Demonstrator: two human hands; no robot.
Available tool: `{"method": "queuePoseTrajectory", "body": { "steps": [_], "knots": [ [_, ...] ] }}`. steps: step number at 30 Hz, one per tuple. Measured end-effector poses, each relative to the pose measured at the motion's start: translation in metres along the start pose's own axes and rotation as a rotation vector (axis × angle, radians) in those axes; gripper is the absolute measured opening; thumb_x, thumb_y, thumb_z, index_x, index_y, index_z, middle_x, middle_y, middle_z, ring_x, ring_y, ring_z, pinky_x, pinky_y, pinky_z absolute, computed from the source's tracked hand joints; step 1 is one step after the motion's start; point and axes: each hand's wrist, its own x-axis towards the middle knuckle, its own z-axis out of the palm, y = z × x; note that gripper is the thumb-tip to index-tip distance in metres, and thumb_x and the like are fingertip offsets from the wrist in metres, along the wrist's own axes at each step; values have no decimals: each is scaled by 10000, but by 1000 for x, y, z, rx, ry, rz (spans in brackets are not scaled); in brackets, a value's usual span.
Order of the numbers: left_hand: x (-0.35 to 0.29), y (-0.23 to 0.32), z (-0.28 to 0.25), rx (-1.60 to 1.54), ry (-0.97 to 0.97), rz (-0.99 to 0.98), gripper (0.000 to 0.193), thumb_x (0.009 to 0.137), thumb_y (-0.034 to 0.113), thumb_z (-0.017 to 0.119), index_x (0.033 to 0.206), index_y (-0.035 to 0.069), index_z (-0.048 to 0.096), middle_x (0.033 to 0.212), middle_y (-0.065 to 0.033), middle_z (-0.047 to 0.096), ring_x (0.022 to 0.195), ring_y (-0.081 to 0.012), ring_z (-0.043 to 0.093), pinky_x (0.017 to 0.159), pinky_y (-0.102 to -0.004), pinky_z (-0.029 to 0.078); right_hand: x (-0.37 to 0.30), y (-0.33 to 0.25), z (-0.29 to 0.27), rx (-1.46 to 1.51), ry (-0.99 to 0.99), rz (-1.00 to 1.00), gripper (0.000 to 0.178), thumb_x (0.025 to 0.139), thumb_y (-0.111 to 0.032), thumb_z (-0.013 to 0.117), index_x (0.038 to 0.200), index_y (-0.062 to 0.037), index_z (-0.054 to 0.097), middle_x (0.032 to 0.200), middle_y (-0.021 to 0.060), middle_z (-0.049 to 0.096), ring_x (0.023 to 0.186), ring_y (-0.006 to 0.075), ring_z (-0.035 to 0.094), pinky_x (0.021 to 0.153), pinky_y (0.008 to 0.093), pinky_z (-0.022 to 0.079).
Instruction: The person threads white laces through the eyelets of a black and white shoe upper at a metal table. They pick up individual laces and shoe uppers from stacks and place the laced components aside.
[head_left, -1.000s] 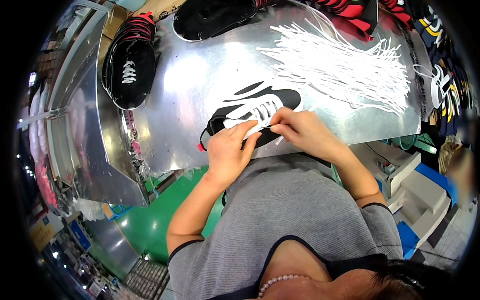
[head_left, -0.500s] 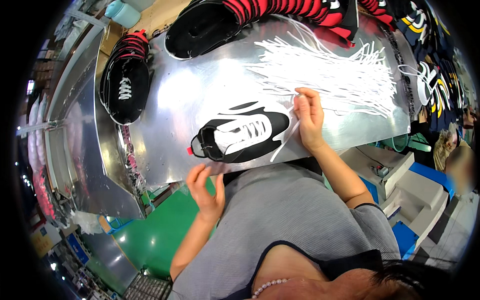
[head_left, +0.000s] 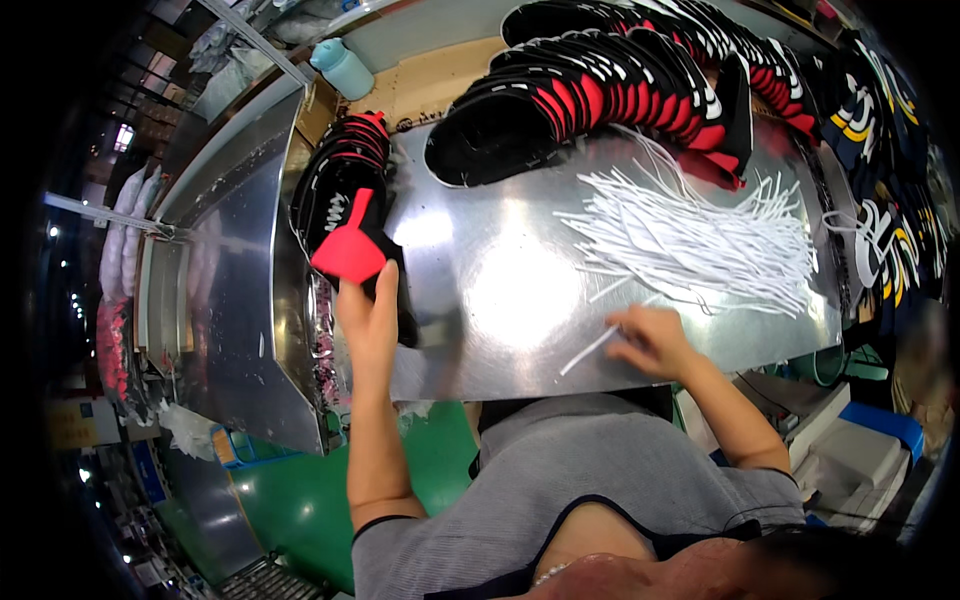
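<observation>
My left hand is closed on a shoe upper, black with a bright red part and a red tab showing. It is held over the left stack of black uppers with red laces, partly covering it. My right hand, slightly blurred, has its fingers curled in over the metal table. A white shoelace sticks out from its fingertips toward the lower left. Just beyond that hand lies a big loose bundle of white shoelaces.
A long row of nested black-and-red uppers spans the back of the table. A light blue jug stands at the back left. Dark uppers with yellow and white stripes are piled at the right. A metal side panel rises at the left.
The black-and-white upper no longer lies at the table's middle. My left hand has moved from beside it to the left stack and now grips an upper. The whole view has shifted.
</observation>
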Motion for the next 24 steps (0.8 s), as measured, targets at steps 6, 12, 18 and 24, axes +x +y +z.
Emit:
{"method": "queuePoseTrajectory", "body": {
  "steps": [6,12,18,24],
  "knots": [
    [161,-141,44,800,82,182,583,838,355,755,1072,-121,513,1123,-323,533,963,-485,597,826,-509,507,-2,-2,10,-267,-152,-127,232,840,-229,705,1027,-131,611,1023,16,592,676,230,624,533,356,479],
    [257,-169,68,598,32,391,422,801,104,739,1115,-86,531,1132,-290,537,1060,-492,535,908,-502,458,29,19,9,-364,-184,-55,143,868,-201,652,971,-126,588,1015,21,595,622,249,608,517,364,477],
    [250,-181,73,442,202,440,460,858,160,728,1223,-46,538,1133,-234,545,1000,-390,580,870,-432,492,58,30,13,-169,9,12,151,837,-182,708,938,-108,623,854,48,618,624,235,618,511,351,467],
    [151,-123,127,82,39,259,401,903,222,703,1210,-5,580,1151,-144,541,946,-235,578,745,-323,496,98,62,13,107,176,227,162,873,-185,712,946,-50,662,786,120,660,637,242,623,591,328,473]
  ]
}}
